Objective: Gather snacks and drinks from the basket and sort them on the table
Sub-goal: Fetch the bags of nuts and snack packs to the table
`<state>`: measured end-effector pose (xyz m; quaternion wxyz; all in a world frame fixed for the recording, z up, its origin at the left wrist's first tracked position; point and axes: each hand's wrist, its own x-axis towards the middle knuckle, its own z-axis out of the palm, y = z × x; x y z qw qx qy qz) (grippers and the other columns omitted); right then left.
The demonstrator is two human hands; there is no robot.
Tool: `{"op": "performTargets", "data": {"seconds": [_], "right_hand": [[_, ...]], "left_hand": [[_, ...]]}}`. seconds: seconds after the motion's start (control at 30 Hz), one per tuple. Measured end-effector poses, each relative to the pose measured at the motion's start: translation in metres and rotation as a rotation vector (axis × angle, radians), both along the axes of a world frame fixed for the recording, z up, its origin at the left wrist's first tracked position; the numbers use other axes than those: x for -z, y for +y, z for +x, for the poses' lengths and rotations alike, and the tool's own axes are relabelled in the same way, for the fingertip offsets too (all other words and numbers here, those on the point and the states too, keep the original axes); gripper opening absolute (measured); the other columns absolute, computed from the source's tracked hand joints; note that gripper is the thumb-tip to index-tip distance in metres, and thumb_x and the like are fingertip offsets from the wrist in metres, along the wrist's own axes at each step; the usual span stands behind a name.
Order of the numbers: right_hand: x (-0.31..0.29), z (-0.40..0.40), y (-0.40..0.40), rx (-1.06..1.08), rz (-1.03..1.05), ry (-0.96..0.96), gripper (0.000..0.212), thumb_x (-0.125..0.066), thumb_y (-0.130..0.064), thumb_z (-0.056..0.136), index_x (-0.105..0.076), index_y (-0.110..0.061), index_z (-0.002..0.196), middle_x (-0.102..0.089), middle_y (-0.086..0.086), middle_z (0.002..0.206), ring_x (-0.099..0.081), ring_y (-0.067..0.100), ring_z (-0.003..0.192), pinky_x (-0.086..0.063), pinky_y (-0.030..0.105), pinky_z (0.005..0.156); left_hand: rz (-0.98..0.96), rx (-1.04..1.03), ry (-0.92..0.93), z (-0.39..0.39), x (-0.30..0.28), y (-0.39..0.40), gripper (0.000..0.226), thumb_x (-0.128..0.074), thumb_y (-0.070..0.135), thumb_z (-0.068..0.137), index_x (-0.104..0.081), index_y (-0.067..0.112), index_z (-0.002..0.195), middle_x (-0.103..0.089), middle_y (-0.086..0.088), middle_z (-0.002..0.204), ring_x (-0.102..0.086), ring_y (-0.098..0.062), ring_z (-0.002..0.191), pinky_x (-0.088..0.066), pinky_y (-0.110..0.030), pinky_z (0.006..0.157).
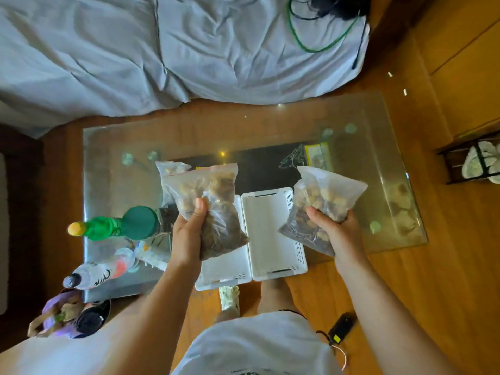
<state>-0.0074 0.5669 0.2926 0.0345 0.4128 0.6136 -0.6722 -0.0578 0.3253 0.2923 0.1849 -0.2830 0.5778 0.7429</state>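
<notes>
1. Head view looks down on a bed (135, 50) with grey sheets, which lies beyond a glass desk (270, 125).
2. On the near part of the desk stand two white baskets (273, 234) side by side; the right one looks empty, and I cannot tell what is in the left one, because it is partly hidden.
3. At the left edge of the desk the drinks stand together: a green bottle (105, 226), a green-lidded container (140, 222) and a clear bottle (94, 273). This part I judge as sorted.
4. The left hand (189, 234) holds up several snack bags (205, 201), its fingers curled round them.
5. The right hand (338, 231) grips two more bags (322, 204) above the desk.
6. What is left, in my judgement: to lay these bags down in groups.
</notes>
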Motion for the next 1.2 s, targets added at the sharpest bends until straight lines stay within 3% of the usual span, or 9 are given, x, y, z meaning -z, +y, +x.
{"op": "performTargets", "data": {"seconds": [0.13, 0.23, 0.33, 0.47, 0.6, 0.77, 0.9, 1.0, 1.2], "right_hand": [[0.050, -0.072, 0.032, -0.117, 0.069, -0.006, 0.029, -0.079, -0.024, 0.068, -0.061, -0.031, 0.090, -0.070, -0.023, 0.080, -0.066, -0.007, 0.078, -0.050, 0.010, 0.058], [0.098, -0.119, 0.051, -0.163, 0.096, -0.038, 0.031, -0.080, -0.024, 0.069, -0.059, -0.032, 0.090, -0.067, -0.019, 0.087, -0.066, 0.001, 0.083, -0.049, 0.015, 0.066], [0.146, -0.151, 0.062, -0.203, 0.091, -0.069, 0.029, -0.079, -0.025, 0.070, -0.057, -0.033, 0.088, -0.065, -0.020, 0.087, -0.065, 0.000, 0.084, -0.050, 0.015, 0.065], [0.204, -0.173, 0.072, -0.311, 0.096, -0.128, 0.030, -0.076, -0.025, 0.073, -0.053, -0.034, 0.089, -0.060, -0.020, 0.090, -0.059, -0.002, 0.083, -0.045, 0.006, 0.055], [0.249, -0.178, 0.078, -0.372, 0.096, -0.208, 0.039, -0.075, -0.029, 0.074, -0.049, -0.031, 0.103, -0.054, -0.021, 0.090, -0.051, -0.004, 0.081, -0.041, 0.013, 0.062], [0.279, -0.181, 0.076, -0.435, 0.107, -0.286, 0.044, -0.076, -0.028, 0.073, -0.048, -0.029, 0.106, -0.056, -0.012, 0.098, -0.053, 0.007, 0.090, -0.040, 0.018, 0.064], [0.295, -0.182, 0.074, -0.500, 0.184, -0.377, 0.052, -0.078, -0.033, 0.071, -0.052, -0.023, 0.114, -0.059, -0.002, 0.116, -0.053, 0.022, 0.111, -0.047, 0.038, 0.090], [0.299, -0.183, 0.073, -0.537, 0.192, -0.429, 0.061, -0.077, -0.039, 0.070, -0.050, -0.024, 0.123, -0.057, 0.003, 0.126, -0.048, 0.030, 0.121, -0.039, 0.051, 0.103], [0.298, -0.186, 0.073, -0.518, 0.170, -0.399, 0.054, -0.074, -0.028, 0.075, -0.049, -0.021, 0.122, -0.057, 0.000, 0.120, -0.053, 0.025, 0.117, -0.043, 0.034, 0.090]], "left_hand": [[-0.069, 0.005, -0.079, -0.047, 0.056, 0.047, 0.024, -0.054, 0.037, 0.090, -0.063, 0.020, 0.105, -0.071, -0.003, 0.095, -0.070, -0.018, 0.088, -0.058, -0.035, 0.076], [-0.103, 0.037, -0.091, -0.086, 0.102, 0.076, 0.010, -0.051, 0.028, 0.094, -0.060, 0.029, 0.089, -0.069, 0.011, 0.083, -0.069, -0.005, 0.073, -0.056, -0.019, 0.061], [-0.175, 0.088, -0.113, -0.118, 0.148, 0.093, 0.007, -0.050, 0.031, 0.094, -0.056, 0.027, 0.096, -0.060, 0.014, 0.085, -0.058, 0.000, 0.075, -0.048, -0.010, 0.054], [-0.218, 0.176, -0.203, -0.146, 0.205, 0.101, 0.022, -0.048, 0.044, 0.092, -0.046, 0.030, 0.108, -0.054, 0.016, 0.091, -0.053, -0.004, 0.081, -0.044, -0.020, 0.074], [-0.204, 0.189, -0.280, -0.159, 0.244, 0.107, 0.010, -0.050, 0.043, 0.092, -0.050, 0.034, 0.097, -0.056, 0.013, 0.089, -0.055, -0.008, 0.082, -0.045, -0.025, 0.070], [-0.158, 0.218, -0.450, -0.161, 0.267, 0.112, 0.019, -0.050, 0.044, 0.092, -0.046, 0.029, 0.102, -0.056, 0.008, 0.087, -0.055, -0.009, 0.076, -0.046, -0.030, 0.074], [-0.150, 0.239, -0.506, -0.161, 0.274, 0.113, 0.031, -0.048, 0.043, 0.093, -0.044, 0.026, 0.119, -0.058, 0.004, 0.095, -0.056, -0.016, 0.089, -0.046, -0.034, 0.083], [-0.186, 0.304, -0.472, -0.162, 0.276, 0.116, 0.038, -0.044, 0.039, 0.096, -0.042, 0.022, 0.130, -0.056, -0.001, 0.107, -0.056, -0.020, 0.097, -0.046, -0.035, 0.087], [-0.345, 0.416, -0.444, -0.164, 0.283, 0.118, 0.043, -0.041, 0.041, 0.096, -0.042, 0.018, 0.133, -0.053, -0.006, 0.125, -0.054, -0.026, 0.113, -0.044, -0.041, 0.101]]}}
